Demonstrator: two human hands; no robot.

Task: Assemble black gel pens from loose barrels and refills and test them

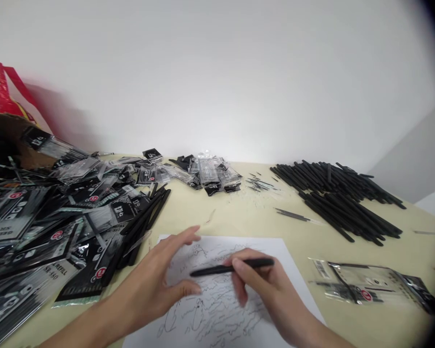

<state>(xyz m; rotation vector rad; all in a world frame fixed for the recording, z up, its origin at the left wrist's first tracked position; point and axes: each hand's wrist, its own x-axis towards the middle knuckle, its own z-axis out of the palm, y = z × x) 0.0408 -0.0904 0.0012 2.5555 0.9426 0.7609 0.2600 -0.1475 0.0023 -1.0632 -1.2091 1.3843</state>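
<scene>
My right hand (261, 285) pinches a black pen (217, 269) over the middle of a sheet of white paper (275, 246). The pen lies nearly level, its left end pointing toward my other hand. Thumb and fingers spread wide, my left hand (163, 275) hovers at the paper's left side and holds nothing. A small gap separates it from the pen's end. Scribbled lines and loops cover much of the sheet. Whether the pen is capped I cannot make out.
Packets of gel pen refills (68, 241) heap up on the left, with black pens (145, 227) beside them. More packets (210, 171) lie at the back. Piles of black pens (348, 212), loose refills (293, 214) and an opened packet (369, 282) are on the right. A red bag (10, 92) stands far left.
</scene>
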